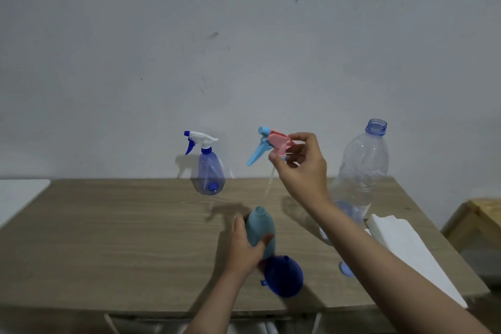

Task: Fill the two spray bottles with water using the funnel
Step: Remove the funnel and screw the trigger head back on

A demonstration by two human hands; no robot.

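Hands: left hand (248, 245) is wrapped round the teal bottle (261, 233) at lower centre of the frame, standing on the table (108, 238); right hand (301, 164) pinches the pink and blue sprayer top (273, 145) up in the air at centre, its thin tube dangling below.
Funnel: blue funnel (283, 276) lies on the table touching the bottle's base, not in the neck yet.
Other sprayer: clear blue spray bottle (211, 175) stands at the back, left of centre, top still on.
Water: big clear bottle (362, 168) at right, cap off.
Extras: white paper towels (406, 241) at right edge.
Risks: imo the big open bottle could get knocked by the right arm; the light teal bottle may tip once the funnel's in.
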